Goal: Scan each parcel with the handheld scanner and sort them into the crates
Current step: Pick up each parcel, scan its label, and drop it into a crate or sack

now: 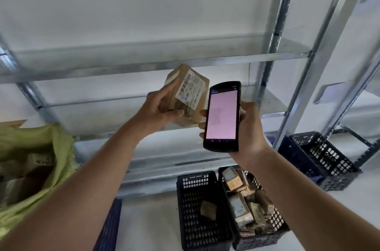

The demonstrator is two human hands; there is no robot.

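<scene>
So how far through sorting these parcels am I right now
Done: the right-hand crate near your feet already holds a pile of parcels, and the crate beside it has one.
In hand: your left hand grips a cardboard parcel, label facing the scanner in your right hand.
Left: this one needs a crate, and the green sack still shows more boxes.

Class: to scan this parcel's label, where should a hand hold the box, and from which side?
Grip the parcel by its plain side faces, coming from the left, as the left hand does. The label faces the scanner on the right, so fingers must stay off that face.
</scene>
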